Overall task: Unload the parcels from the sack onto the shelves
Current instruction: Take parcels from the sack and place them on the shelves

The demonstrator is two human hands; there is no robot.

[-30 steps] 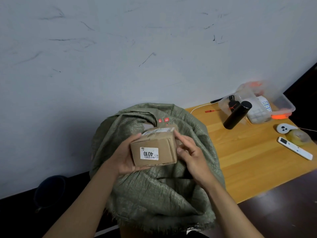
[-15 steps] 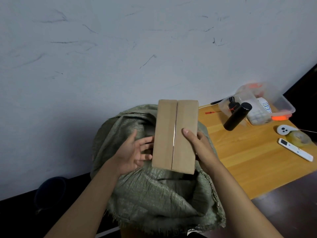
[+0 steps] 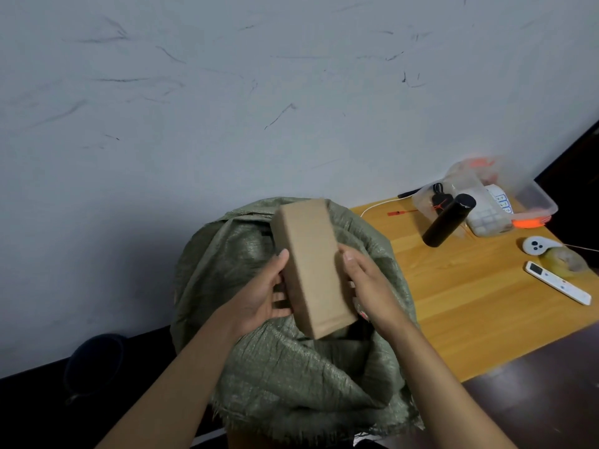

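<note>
Step in hand: one parcel [image 3: 311, 267] is held above the open mouth of the sack [image 3: 291, 377]; judged to be mid-inspection, a plain side being turned up.
Left hand [image 3: 262, 296]: thumb is laid on the top face near the left edge, fingers are curled against the left side; the parcel is gripped.
Right hand [image 3: 363, 280]: thumb is laid on the top face at the right edge, fingers pass under and are hidden; the parcel is gripped.
Parcel position: picture centre, long axis running from 11 to 5 o'clock.
Next move: carrying to shelves is called for; no shelf is in view, so a turn away is judged necessary.
Parcel material: brown cardboard, matte, elongated rectangular box, crisp edges; slightly blurred.
Sack material: green woven plastic, coarse, crumpled, frayed rim at 6 o'clock.
Table [image 3: 470, 286]: at 3 o'clock, pale wood grain, smooth.
</note>
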